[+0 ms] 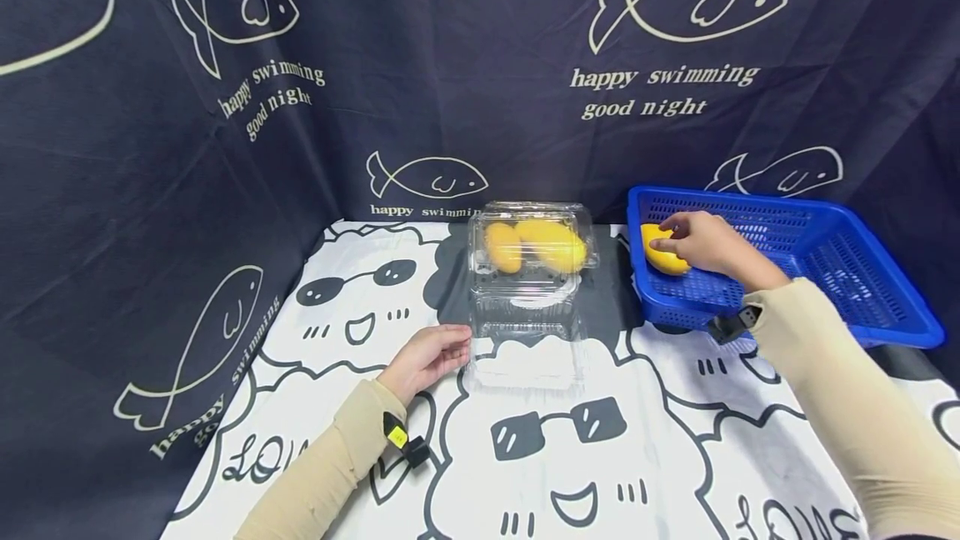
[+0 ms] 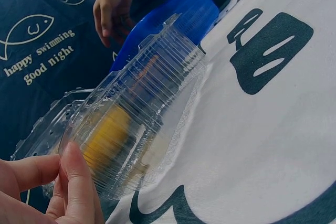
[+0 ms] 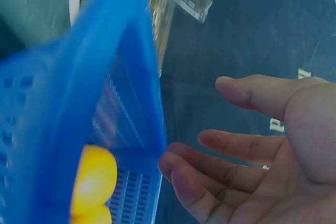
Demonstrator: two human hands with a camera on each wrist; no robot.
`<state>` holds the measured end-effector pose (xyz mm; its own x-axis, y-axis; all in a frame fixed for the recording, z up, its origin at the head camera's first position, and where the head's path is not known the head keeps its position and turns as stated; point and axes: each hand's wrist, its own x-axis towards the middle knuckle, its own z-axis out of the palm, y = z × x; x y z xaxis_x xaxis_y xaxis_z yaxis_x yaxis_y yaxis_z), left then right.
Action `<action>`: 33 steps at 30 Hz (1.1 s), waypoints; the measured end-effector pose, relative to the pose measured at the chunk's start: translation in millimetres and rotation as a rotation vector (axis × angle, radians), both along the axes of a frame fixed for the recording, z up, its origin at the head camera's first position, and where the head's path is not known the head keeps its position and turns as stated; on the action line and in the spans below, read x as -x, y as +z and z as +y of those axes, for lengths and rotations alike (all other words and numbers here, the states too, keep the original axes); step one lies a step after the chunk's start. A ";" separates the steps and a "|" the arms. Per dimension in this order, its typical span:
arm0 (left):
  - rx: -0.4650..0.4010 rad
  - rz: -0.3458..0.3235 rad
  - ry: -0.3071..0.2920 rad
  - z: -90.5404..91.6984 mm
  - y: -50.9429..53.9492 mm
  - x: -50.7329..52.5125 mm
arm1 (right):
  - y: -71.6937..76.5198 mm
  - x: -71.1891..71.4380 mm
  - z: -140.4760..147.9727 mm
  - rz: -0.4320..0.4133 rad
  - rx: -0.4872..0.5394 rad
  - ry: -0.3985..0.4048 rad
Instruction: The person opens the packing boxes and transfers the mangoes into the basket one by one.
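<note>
My left hand [image 1: 432,359] pinches the rim of a hinged clear plastic clamshell box [image 1: 525,357] between thumb and fingers, as the left wrist view shows. Yellow mangoes [image 1: 551,244] lie in the box's far half. Over the left end of a blue basket [image 1: 817,273] hovers my right hand [image 1: 705,240], near a yellow mango [image 1: 660,250] inside it. In the right wrist view the right hand [image 3: 252,156] has its fingers spread with nothing between them. Two rounded yellow shapes [image 3: 95,179] show inside the basket there.
A white and dark cartoon-print cloth [image 1: 555,482] covers the table. Dark fish-print curtains [image 1: 465,48] hang behind and at the left. The basket stands to the right of the box, near the back curtain.
</note>
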<state>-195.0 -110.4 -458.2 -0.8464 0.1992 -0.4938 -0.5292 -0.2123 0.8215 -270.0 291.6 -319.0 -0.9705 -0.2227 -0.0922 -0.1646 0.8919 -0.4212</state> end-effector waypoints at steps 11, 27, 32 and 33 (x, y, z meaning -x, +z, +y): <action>-0.012 0.008 -0.011 -1.1 1.5 -0.8 | -3.4 -23.8 -33.0 0.031 0.143 0.017; -0.002 0.004 -0.007 -0.2 1.6 -1.2 | -43.4 -54.0 -72.4 -0.038 0.396 0.002; -0.008 0.006 -0.017 -1.3 1.7 -1.8 | -64.1 -58.9 -77.5 -0.072 0.462 -0.020; -0.008 0.007 -0.019 -1.5 1.6 -2.2 | -68.5 -59.9 -78.4 -0.083 0.469 -0.026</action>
